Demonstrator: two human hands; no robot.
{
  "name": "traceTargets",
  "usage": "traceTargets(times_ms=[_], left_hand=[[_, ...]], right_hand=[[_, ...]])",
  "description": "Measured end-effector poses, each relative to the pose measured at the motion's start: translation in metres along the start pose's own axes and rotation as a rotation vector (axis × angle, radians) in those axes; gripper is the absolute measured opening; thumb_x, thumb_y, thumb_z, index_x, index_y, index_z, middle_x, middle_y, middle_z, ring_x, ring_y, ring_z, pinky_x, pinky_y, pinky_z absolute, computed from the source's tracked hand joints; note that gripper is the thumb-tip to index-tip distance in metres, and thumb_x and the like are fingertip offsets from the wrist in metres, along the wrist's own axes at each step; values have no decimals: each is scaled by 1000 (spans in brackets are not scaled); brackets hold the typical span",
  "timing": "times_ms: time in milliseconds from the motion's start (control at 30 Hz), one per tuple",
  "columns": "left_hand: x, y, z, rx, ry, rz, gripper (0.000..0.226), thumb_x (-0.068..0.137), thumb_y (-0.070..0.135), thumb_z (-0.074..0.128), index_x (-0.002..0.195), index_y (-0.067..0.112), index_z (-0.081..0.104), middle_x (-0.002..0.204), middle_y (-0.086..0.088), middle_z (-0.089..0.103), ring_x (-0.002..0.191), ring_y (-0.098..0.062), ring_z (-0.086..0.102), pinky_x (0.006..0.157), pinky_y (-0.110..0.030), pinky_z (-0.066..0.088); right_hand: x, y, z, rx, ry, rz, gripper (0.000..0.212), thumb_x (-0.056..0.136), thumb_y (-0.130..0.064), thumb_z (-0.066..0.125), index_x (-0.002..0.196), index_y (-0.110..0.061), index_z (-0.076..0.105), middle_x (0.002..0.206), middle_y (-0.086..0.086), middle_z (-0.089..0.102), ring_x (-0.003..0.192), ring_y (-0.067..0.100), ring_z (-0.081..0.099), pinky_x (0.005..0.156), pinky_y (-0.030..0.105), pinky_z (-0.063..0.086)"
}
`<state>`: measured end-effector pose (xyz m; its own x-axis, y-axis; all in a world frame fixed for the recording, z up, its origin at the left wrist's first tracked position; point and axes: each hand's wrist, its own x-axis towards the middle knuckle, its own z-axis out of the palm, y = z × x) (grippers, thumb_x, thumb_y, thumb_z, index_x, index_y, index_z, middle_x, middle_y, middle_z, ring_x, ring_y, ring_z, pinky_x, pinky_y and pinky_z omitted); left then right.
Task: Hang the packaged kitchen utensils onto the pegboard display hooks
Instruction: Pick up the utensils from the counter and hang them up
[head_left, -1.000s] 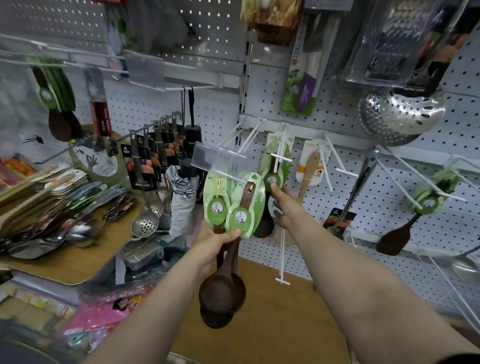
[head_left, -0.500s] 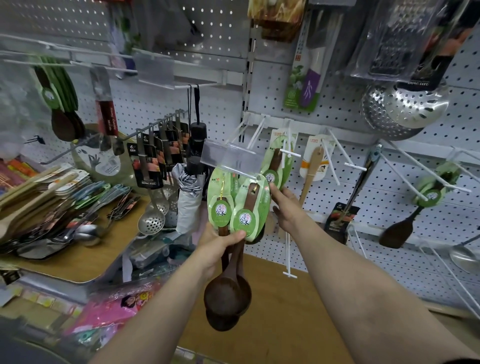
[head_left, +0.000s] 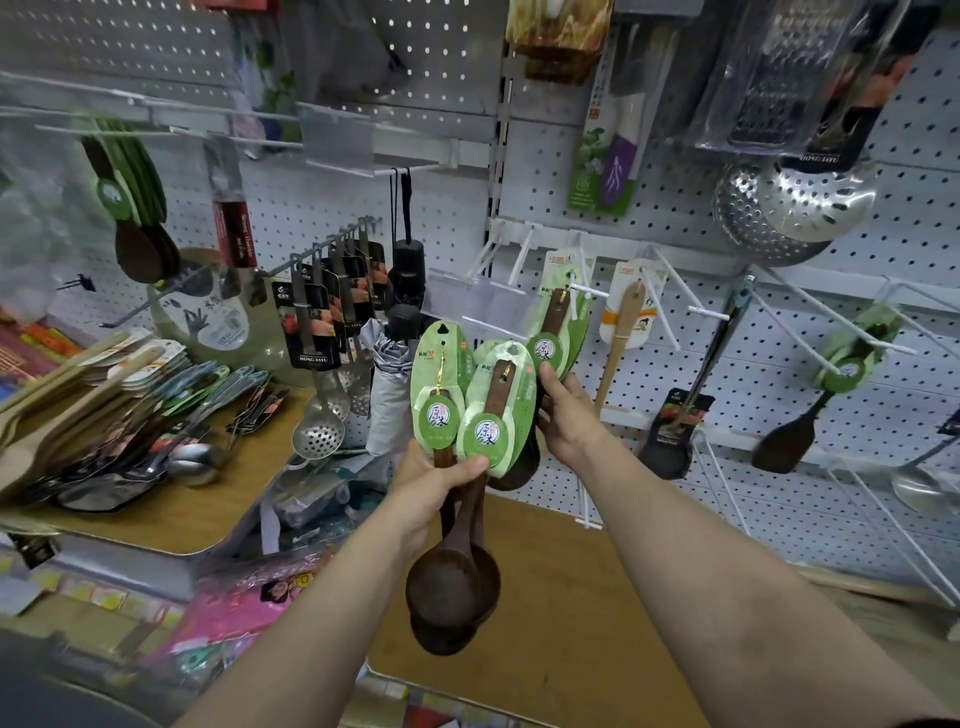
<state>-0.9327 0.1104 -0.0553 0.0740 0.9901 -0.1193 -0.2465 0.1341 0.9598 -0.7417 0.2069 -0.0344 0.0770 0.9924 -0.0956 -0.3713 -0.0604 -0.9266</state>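
- Item held: a bunch of dark wooden spoons on green backing cards (head_left: 470, 415); we count at least three bowls stacked low, so several pieces remain unhung.
- Left hand (head_left: 431, 480): fingers and thumb curled round the spoon handles just below the cards, holding the bunch upright in front of the pegboard (head_left: 675, 218).
- Right hand (head_left: 563, 415): raised beside the bunch, fingertips touching the lower edge of a carded spoon (head_left: 553, 332) that sits at a white peg hook (head_left: 584, 291). We cannot tell whether the fingers pinch the card or merely steady it; the palm faces away.
- Done so far, in our judgement: that one matching spoon appears threaded on the hook, perhaps with others behind it.
- Left to do: the held bunch, piece by piece.
- Neighbouring stock: a pale wooden spatula (head_left: 623, 332), steel skimmers (head_left: 800, 192), a carded dark spatula (head_left: 841, 374) to the right, and loose utensils piled on the shelf (head_left: 171, 514) at left.
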Motion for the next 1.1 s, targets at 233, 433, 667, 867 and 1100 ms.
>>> traceTargets(times_ms=[233,433,667,867,1100], left_hand=[[-17,1,-6,-8,-3,-11,64,70,8,87,125,19,55,112,-3,74,109,-23,69,103,-47,50],[-36,2,-8,-16,-58,16,79,56,22,93,125,20,55,115,-2,74,112,-22,68,104,-47,50],[-68,4,-2,6,-117,48,63,68,13,89,124,14,61,112,-4,75,107,-23,70,98,-45,54],[-99,7,-1,-42,-93,84,44,79,-3,78,117,15,65,108,-8,76,104,-26,71,86,-37,55],[-150,8,-8,-81,0,17,85,53,23,97,127,13,57,111,-10,74,103,-28,72,93,-46,56]], right_hand=[[-27,4,3,-31,10,-5,40,95,-37,66,128,-16,62,121,6,72,116,26,66,106,46,49],[-64,9,3,-82,-14,-28,41,95,-41,66,128,-18,61,121,4,72,117,25,65,107,50,47],[-110,11,4,-103,-12,-74,44,91,-44,69,128,-25,59,121,3,72,117,25,65,104,49,50],[-146,12,4,-111,-17,-80,43,94,-38,66,133,-23,57,125,4,70,118,25,64,93,39,54],[-197,15,-2,-144,-6,-35,42,97,-41,62,136,-28,53,131,-2,67,125,22,59,111,49,42]])
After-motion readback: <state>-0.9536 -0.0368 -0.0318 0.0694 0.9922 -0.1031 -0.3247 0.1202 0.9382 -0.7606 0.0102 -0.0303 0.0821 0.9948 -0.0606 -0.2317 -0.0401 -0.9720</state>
